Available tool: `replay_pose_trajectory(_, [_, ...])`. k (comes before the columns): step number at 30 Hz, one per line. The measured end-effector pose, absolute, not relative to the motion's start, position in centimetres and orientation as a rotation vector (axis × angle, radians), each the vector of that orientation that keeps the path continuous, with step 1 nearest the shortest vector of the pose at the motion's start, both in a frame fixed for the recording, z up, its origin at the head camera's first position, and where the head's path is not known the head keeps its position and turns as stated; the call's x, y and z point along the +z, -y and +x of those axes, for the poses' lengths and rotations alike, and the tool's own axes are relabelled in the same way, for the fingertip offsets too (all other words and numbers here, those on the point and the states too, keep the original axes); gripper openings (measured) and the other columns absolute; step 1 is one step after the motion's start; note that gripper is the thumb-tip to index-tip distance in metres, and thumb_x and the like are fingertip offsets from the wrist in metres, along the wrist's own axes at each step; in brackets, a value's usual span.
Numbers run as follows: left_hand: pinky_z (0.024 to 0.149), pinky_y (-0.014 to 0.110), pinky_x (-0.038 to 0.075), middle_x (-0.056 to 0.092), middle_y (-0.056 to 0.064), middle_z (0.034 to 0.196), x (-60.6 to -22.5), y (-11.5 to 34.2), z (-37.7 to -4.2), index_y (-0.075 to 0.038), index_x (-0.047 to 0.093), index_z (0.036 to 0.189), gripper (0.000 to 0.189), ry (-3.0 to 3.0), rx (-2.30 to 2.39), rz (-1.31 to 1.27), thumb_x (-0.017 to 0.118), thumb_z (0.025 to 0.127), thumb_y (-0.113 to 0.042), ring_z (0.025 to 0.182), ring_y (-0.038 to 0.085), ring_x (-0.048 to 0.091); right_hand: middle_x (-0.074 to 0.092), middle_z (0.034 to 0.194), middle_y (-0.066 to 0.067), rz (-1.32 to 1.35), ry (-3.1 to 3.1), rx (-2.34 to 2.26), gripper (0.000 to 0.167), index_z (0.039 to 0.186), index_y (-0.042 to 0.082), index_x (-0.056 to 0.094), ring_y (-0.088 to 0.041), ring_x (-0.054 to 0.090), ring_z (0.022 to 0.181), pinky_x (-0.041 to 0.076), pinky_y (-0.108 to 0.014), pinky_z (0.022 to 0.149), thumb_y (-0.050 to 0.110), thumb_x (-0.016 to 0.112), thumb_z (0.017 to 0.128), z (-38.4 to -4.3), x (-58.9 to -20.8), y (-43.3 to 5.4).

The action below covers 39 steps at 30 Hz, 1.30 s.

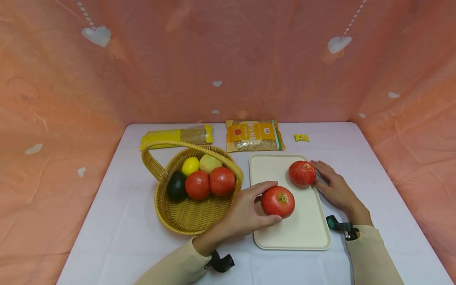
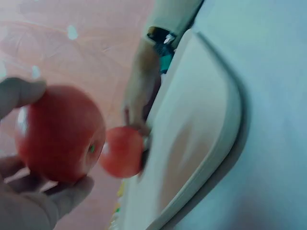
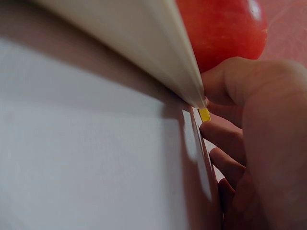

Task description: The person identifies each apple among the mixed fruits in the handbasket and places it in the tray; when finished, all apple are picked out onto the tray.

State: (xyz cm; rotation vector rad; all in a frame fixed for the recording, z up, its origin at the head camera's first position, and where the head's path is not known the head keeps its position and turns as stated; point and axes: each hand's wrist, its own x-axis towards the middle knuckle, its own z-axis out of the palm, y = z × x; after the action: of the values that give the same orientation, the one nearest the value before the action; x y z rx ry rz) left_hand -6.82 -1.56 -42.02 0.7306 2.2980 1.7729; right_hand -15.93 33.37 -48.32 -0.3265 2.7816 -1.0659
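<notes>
My left hand (image 1: 246, 211) grips a large red tomato (image 1: 278, 202), with the thumb and fingers spread around its sides. In the left wrist view this tomato (image 2: 60, 134) is raised, and a shadow falls on the cream tray (image 2: 192, 105). A second tomato (image 1: 302, 173) sits on the upper right part of the tray (image 1: 292, 237). Beside it, my right hand (image 1: 335, 188) rests at the tray's right edge, its fingers extended alongside the tomato. The right wrist view shows the thumb (image 3: 223, 79) right at the tray's rim, below the red tomato (image 3: 220, 31).
Left of the tray stands a wicker basket (image 1: 192, 229) holding an avocado (image 1: 176, 186), a lemon (image 1: 190, 166), a pale green fruit (image 1: 209, 163) and two tomatoes (image 1: 197, 185). Behind lie a noodle pack (image 1: 196, 135), a grain bag (image 1: 253, 135) and a small yellow packet (image 1: 301, 137).
</notes>
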Motion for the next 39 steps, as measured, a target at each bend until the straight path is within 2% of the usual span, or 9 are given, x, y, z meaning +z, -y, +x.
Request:
replay_pose_trajectory(8, [0.107,0.028,0.056,0.068,0.005,0.149,-43.5,-0.9,-7.7,-0.010,0.059,0.156,0.077,-2.378,1.838,0.500,0.092,0.087,-0.014,0.127,0.014,0.067,0.032,0.178,-0.021,-0.302,-2.766,-1.072,0.069,0.171,0.020,0.039,-0.048,0.016,0.168,0.020,-0.085,0.123,0.026,0.067,0.108,-15.9,-48.2,-33.4])
replay_pose_trajectory(27, [0.114,0.044,0.057,0.066,0.011,0.152,-45.4,-4.6,-10.8,-0.006,0.057,0.157,0.077,-2.496,2.012,0.117,0.092,0.089,-0.015,0.134,0.028,0.068,0.033,0.178,-0.021,-0.322,-2.781,-1.047,0.068,0.171,0.019,0.041,-0.048,0.018,0.167,0.020,-0.084,0.124,0.023,0.066,0.108,-16.0,-48.3,-33.5])
replay_pose_trajectory(39, [0.115,0.048,0.056,0.067,0.008,0.150,-46.8,-5.4,-12.5,-0.011,0.058,0.155,0.075,-2.541,1.959,-0.009,0.092,0.089,-0.018,0.133,0.026,0.067,0.035,0.176,-0.022,-0.351,-2.797,-1.064,0.066,0.169,0.016,0.043,-0.050,0.020,0.166,0.021,-0.085,0.123,0.021,0.067,0.107,-16.0,-48.3,-33.5])
